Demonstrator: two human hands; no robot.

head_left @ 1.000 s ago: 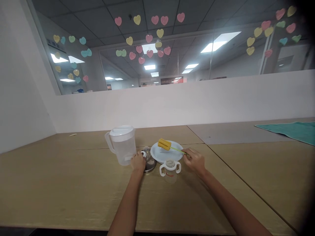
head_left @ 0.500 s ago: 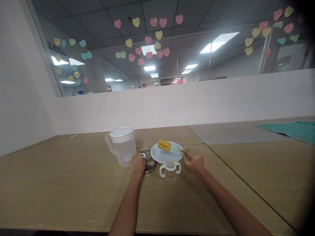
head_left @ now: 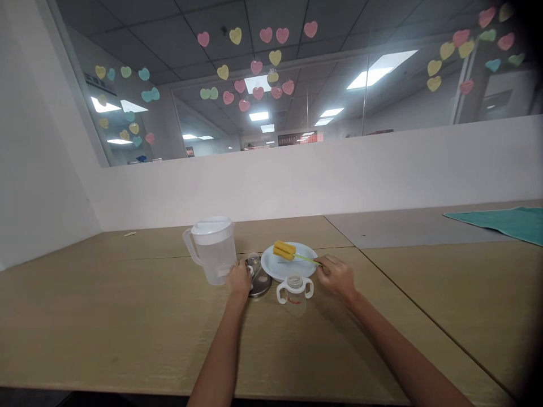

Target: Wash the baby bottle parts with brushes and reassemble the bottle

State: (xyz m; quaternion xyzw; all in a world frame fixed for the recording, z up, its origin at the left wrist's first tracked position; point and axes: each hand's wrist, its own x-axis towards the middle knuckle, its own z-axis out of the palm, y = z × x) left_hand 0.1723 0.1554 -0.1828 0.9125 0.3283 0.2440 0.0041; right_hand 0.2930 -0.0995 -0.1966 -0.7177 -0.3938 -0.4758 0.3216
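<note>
Red lettering (head_left: 293, 301) on the two-handled bottle (head_left: 296, 291) too small to read. Right hand (head_left: 336, 275) has fingers clamped on the sponge brush (head_left: 306, 259), yellow head (head_left: 284, 250) at their ten o'clock over the white plate (head_left: 292, 271). Left hand (head_left: 240, 278) at steel dish (head_left: 263, 285), grip unclear.

Single view, taken by a camera worn on the person's head and facing forward and down across the bench (head_left: 148, 316). The viewpoint stands above the near edge of the bench, which borders the field below; the forearms (head_left: 216, 350) enter there. The hands (head_left: 240, 278) (head_left: 336, 277) appear near, below mid-height, with the back wall (head_left: 271, 186) farther off and the window (head_left: 339, 62) filling the upper field. Coverage is wide, including a side wall (head_left: 38, 141) at left; shadow darkens the right margin.
</note>
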